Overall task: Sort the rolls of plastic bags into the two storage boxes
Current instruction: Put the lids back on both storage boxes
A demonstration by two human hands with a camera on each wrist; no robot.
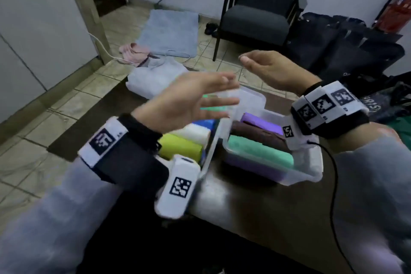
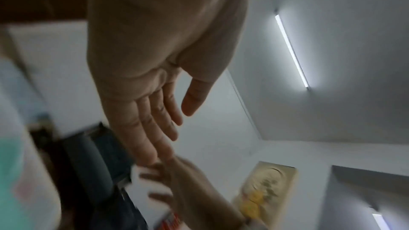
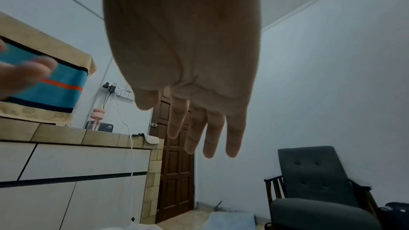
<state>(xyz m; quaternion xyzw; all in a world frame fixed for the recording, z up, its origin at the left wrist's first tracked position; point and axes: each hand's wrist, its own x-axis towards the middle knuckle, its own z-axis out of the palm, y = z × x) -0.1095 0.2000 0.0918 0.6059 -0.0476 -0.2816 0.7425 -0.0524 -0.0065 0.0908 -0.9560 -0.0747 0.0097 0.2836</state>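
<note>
Two clear plastic storage boxes stand side by side on a dark table. The left box (image 1: 208,155) holds a yellow-green roll (image 1: 180,148), a white roll (image 1: 193,132), a blue one and a mint one further back. The right box (image 1: 304,176) holds a mint roll (image 1: 260,153), a dark brown roll (image 1: 255,133), a purple roll (image 1: 261,121) and a purple layer beneath. My left hand (image 1: 195,98) hovers above the left box, fingers straight, empty. My right hand (image 1: 264,69) floats above and behind the right box, fingers extended, also empty. Both wrist views show bare palms (image 2: 155,85) (image 3: 188,76).
A clear plastic bag (image 1: 155,75) lies at the table's far end. Beyond it on the tiled floor are a grey mat (image 1: 171,33), pink slippers (image 1: 133,51) and a dark armchair (image 1: 258,13). Black bags (image 1: 347,46) are piled at the right. A black cable (image 1: 333,173) runs from my right wrist.
</note>
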